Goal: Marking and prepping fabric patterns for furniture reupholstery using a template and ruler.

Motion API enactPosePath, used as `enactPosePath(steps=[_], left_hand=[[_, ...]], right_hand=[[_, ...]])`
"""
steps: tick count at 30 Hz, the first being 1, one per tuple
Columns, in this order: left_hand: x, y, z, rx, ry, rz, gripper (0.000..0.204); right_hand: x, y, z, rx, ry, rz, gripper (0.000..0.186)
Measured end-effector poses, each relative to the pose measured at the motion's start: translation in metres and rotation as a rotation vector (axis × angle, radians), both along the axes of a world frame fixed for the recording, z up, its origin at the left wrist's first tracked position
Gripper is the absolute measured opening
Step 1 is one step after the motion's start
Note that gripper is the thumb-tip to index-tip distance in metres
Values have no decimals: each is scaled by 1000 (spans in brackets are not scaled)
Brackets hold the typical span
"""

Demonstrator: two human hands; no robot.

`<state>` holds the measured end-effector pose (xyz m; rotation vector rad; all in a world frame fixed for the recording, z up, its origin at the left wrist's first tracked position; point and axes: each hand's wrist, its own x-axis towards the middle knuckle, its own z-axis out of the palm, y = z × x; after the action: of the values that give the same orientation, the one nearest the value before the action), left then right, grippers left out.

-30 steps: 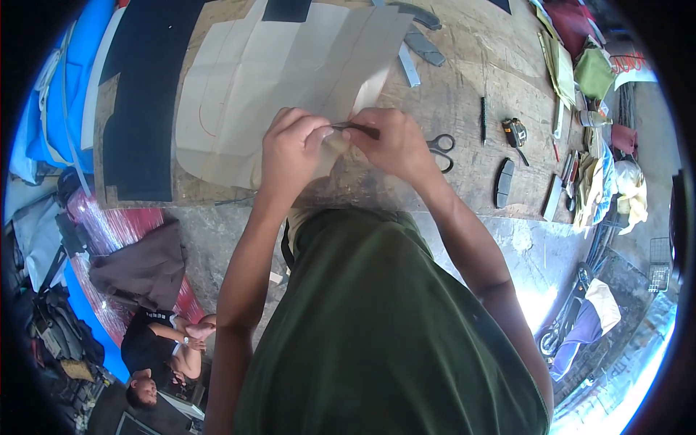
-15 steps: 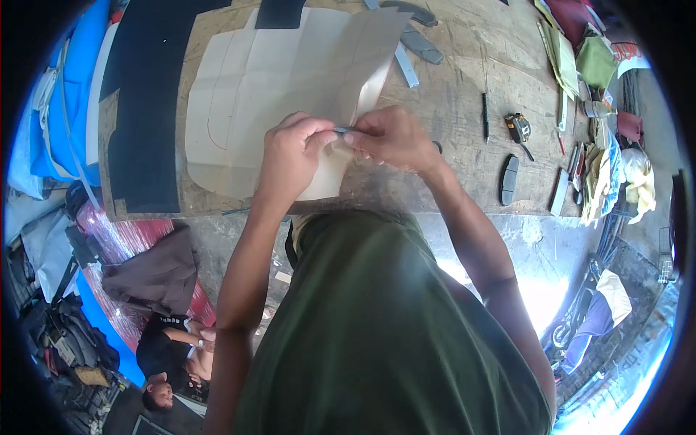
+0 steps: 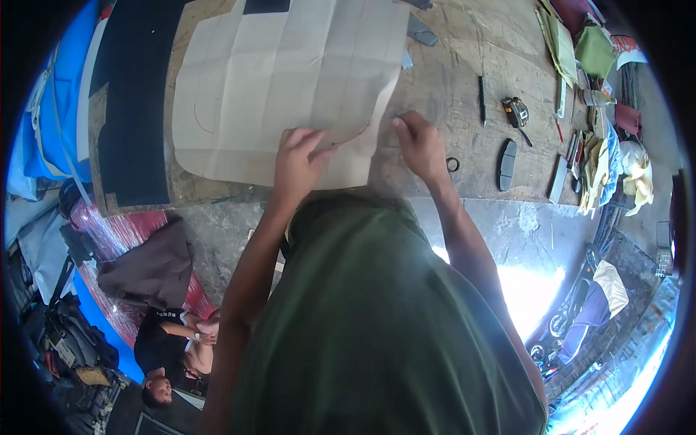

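Observation:
A large creased sheet of beige paper (image 3: pixel 283 87) lies on the worn wooden table, its right part lifted and curling in a torn or cut line. Over its lower edge is my left hand (image 3: pixel 297 158), its thumb apart from the fingers and nothing visible in its grasp. To the right of the sheet, above bare wood, my right hand (image 3: pixel 423 148) is closed in a pinch. A tiny greyish bit shows at its fingertips, too small to name. Beside that wrist lies a small black ring (image 3: pixel 453 164).
Black material (image 3: pixel 138 109) covers the table's left side. On the right lie a pen (image 3: pixel 483 101), a tape measure (image 3: pixel 515 112), a dark curved pad (image 3: pixel 507 165) and a flat grey bar (image 3: pixel 558 179). Folded cloths (image 3: pixel 605 174) crowd the right edge. Another person (image 3: pixel 167 348) sits lower left.
My hands have come apart from their meeting point at the paper's edge. The right one has moved right; the left one is a little lower. The sheet's raised right side has dropped flatter.

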<state>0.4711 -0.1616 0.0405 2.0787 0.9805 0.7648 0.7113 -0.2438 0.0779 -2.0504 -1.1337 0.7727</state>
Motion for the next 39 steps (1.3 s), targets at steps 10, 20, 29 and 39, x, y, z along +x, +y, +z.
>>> enactPosePath(steps=[10, 20, 29, 39], left_hand=[[27, -12, -55, 133, 30, 78, 36], [25, -5, -67, 58, -31, 106, 27], [12, 8, -59, 13, -70, -3, 25], [18, 8, -57, 216, -22, -10, 19]], right_hand=[[-15, 13, -48, 124, -219, 244, 25], [-14, 28, -72, -31, -259, 379, 26], [-13, 28, -73, -31, -192, 351, 25], [-14, 35, -70, 47, -238, 407, 27]])
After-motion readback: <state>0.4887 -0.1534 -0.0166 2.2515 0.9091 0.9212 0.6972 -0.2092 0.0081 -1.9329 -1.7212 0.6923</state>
